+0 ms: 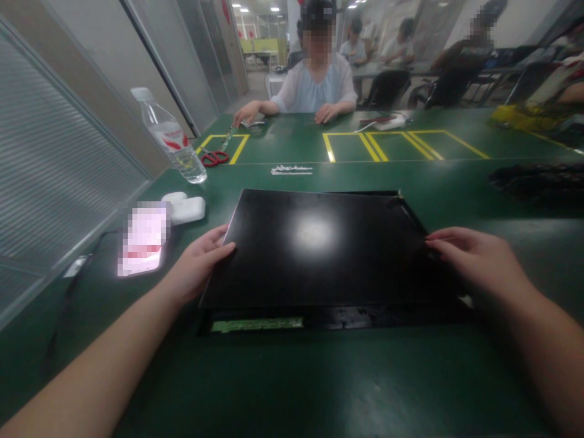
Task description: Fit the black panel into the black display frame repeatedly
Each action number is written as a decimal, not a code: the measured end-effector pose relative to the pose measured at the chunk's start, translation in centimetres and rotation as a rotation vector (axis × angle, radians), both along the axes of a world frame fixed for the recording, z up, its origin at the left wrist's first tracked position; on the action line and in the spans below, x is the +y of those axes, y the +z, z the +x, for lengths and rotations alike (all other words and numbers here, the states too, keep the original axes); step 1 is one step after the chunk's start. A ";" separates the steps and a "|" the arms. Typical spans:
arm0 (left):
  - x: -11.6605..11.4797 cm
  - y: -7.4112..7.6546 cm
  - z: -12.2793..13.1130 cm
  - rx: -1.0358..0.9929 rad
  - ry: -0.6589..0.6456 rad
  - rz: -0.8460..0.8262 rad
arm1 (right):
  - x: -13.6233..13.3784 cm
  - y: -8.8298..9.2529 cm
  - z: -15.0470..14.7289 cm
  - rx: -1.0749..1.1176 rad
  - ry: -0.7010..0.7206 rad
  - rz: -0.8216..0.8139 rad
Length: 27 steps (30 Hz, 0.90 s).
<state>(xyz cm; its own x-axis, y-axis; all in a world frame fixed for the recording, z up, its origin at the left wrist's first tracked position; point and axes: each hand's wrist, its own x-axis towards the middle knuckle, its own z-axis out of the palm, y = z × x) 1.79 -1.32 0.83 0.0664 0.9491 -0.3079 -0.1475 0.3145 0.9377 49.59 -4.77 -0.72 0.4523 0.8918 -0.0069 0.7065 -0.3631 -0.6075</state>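
A glossy black panel [283,261] lies over a black frame [337,317] on the green table, its left side slightly raised. My left hand [203,261] grips the panel's left edge, thumb on top and fingers beneath. At the right edge, my right hand [474,252] has thumb and forefinger pinched together at the corner of the panel or frame; which of the two it holds cannot be made out. A green circuit strip [258,324] shows in the frame below the panel's near edge.
Left on the table [292,383] are a lit phone [145,237], a white case [187,210], a water bottle [176,143] and red scissors [214,159]. White strips [292,170] lie beyond the panel. Across sits a person [317,85]; a dark bundle [538,182] lies right.
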 end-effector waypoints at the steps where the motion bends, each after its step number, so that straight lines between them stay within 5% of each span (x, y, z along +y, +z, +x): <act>1: 0.0 0.0 0.0 0.003 -0.003 0.001 | 0.0 0.1 0.0 0.001 0.004 0.004; 27: 0.1 -0.3 -0.3 -0.015 -0.005 0.008 | -0.1 -0.2 0.0 -0.001 0.045 0.083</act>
